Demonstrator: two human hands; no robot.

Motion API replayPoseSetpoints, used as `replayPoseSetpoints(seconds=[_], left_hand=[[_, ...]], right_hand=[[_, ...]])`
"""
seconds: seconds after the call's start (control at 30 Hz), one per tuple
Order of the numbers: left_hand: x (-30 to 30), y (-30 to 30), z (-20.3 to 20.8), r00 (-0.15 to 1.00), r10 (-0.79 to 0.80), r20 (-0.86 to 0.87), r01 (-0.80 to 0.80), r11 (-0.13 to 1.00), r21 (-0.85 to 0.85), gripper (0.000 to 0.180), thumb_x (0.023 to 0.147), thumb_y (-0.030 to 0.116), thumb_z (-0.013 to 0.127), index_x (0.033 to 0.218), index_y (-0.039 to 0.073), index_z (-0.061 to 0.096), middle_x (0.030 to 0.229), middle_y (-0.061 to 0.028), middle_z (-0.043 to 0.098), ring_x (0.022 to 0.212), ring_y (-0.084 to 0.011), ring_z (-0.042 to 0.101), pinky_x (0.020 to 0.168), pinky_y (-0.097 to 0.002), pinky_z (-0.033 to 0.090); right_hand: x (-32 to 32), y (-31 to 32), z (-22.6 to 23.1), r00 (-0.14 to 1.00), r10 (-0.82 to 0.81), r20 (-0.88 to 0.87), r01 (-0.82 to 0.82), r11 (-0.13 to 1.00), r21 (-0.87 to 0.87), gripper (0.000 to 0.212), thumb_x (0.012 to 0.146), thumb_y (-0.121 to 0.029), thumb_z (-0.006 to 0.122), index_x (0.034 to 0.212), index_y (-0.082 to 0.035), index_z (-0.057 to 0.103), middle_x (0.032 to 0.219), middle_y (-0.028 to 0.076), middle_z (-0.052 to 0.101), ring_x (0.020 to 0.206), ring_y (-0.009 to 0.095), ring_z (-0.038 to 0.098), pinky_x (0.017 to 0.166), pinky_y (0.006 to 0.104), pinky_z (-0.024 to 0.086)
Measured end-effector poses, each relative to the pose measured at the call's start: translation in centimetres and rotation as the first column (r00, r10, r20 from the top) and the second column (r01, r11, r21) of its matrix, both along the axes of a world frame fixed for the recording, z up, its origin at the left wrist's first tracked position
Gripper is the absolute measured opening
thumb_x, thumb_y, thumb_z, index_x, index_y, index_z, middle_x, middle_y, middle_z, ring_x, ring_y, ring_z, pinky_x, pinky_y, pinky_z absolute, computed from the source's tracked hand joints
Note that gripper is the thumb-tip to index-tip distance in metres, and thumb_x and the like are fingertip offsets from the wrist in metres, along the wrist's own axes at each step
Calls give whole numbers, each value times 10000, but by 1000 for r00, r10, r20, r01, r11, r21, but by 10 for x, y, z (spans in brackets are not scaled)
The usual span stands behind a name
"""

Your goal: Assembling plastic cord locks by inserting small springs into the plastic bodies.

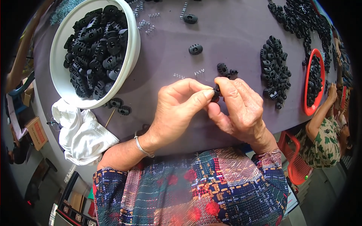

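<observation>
Over the table, my left hand (pixel 179 105) and my right hand (pixel 241 105) meet fingertip to fingertip on a small black cord lock (pixel 216 94). Both hands are closed in a pinch, and the fingers cover most of the piece. Just beyond my right fingers lie a loose black cord lock (pixel 222 68) and smaller black parts. Two small metal springs, one of them a bright coil (pixel 199 72), rest beyond my left fingers. Farther off, a single black cord lock (pixel 195 49) lies on the cloth, and another cord lock (pixel 190 19) sits near a longer spring (pixel 183 10).
A white tub (pixel 132 56) heaped with black cord locks stands at left, a white cloth (pixel 81 132) below it. At right are a pile of black parts (pixel 275 67) and a red basin (pixel 307 101). A co-worker's arm (pixel 320 113) shows beyond a red chair (pixel 298 165).
</observation>
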State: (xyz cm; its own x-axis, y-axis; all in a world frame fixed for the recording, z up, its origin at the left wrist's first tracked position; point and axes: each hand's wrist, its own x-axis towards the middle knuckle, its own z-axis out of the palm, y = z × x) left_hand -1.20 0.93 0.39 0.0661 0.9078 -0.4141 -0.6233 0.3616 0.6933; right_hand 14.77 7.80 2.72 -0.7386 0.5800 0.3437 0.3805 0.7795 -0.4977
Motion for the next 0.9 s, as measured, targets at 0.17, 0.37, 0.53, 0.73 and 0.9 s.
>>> replayPoseSetpoints(seconds=[0.17,0.37,0.53,0.73,0.9], left_hand=[[1,0,0,1000,4,3,-4,1000,-21,93,906,71,629,939,-10,660,855,-20,661,808,-66,592,736,-227,492],[2,1,2,999,-5,-48,4,1000,-31,105,909,83,628,942,-12,661,864,-18,662,805,-61,590,733,-220,490],[4,7,7,997,-17,-71,11,997,-82,88,914,92,620,931,12,653,812,20,615,729,-34,535,654,-196,447],[1,6,6,999,-14,-45,10,996,-84,120,916,101,624,934,-12,660,836,-10,658,754,-48,581,685,-201,483],[0,6,12,997,-41,-71,33,994,-107,120,914,102,626,938,-9,666,825,-6,655,742,-43,579,672,-192,477]], right_hand=[[-1,-2,-2,1000,-10,15,10,999,32,444,673,-61,703,1049,106,535,764,138,531,618,268,531,525,353,475],[-2,-6,-7,999,-41,17,39,994,104,421,677,-56,685,1028,123,538,753,140,515,606,260,516,505,348,468],[-1,-7,-11,998,-66,19,63,990,124,422,681,-51,679,1032,133,534,745,137,505,608,259,516,503,348,466],[-3,-5,-12,998,-64,5,63,991,120,452,675,-52,687,1056,133,530,769,153,532,624,273,540,533,350,485],[-2,-8,-7,998,-57,-11,58,990,127,471,666,-52,693,1064,135,526,783,160,543,636,282,552,546,353,492]])
